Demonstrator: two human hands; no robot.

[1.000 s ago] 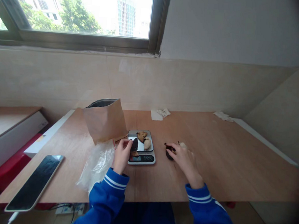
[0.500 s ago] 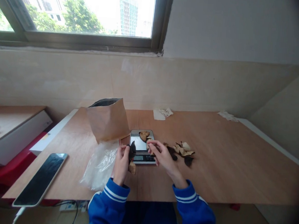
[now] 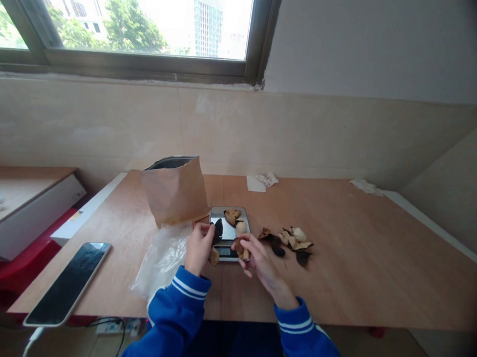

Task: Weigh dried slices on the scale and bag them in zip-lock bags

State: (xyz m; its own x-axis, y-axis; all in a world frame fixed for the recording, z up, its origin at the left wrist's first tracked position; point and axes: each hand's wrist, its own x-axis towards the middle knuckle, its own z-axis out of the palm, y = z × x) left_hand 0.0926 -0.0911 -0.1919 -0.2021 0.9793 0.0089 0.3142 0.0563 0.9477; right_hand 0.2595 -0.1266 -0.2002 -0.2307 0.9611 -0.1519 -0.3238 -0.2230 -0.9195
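My left hand [image 3: 199,247] is closed on a dried fungus piece [image 3: 218,232], black and curled, just over the left side of a kitchen scale [image 3: 229,231]. A tan piece [image 3: 214,256] shows below the same fingers; whether they hold it too is unclear. My right hand [image 3: 259,261] pinches a brown-and-tan fungus piece [image 3: 241,249] above the scale's front edge, partly covering its display [image 3: 224,251]. Two tan pieces [image 3: 231,216] lie on the steel plate. Right of the scale is a loose pile of dried fungus pieces [image 3: 295,239], black and tan.
A brown paper bag [image 3: 175,190] stands with its top open behind a clear plastic bag [image 3: 161,260]. A phone [image 3: 69,283] with a cable lies at the table's left edge. Crumpled tissue [image 3: 266,179] and a white paper [image 3: 255,183] are at the back by the wall.
My right hand has drawn back from the scale plate toward its front edge, bringing its fungus piece and a pale piece on the plate into view. My left hand has shifted slightly up and right.
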